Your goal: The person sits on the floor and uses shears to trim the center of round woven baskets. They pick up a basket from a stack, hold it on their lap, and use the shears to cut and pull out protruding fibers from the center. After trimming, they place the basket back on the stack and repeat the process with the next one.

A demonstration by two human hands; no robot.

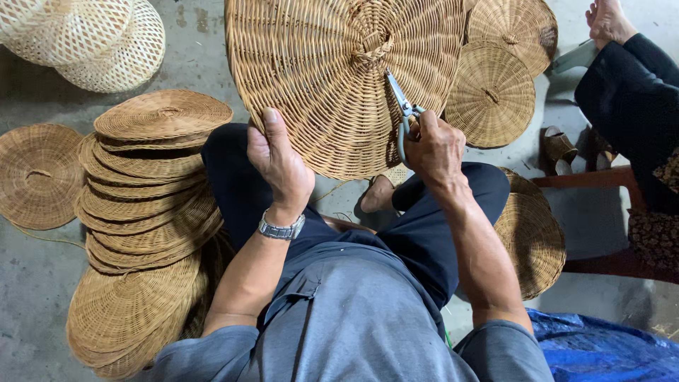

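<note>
1. The landmark is the large round woven tray [339, 71], held upright over the person's knees, its woven face turned to the camera.
2. The left hand [281, 161] is clamped on the lower edge of this tray, thumb on the face, fingers hidden behind it.
3. The right hand [435, 145] is closed around the handles of the scissors [402, 113], just at the tray's lower right edge. The blades point up toward the knot at the tray's centre and lie on the weave — whether they are parted, I cannot tell.
4. In my judgement the step in hand is trimming of loose ends on the tray's face.
5. The next cut seems to call for a steady grip of the left hand and only the blade tips on the loose strand — not on the weave itself.
6. Left of the tray lies a stack of finished trays [145, 212]; right of it, another person's dark sleeve [633, 85].
</note>
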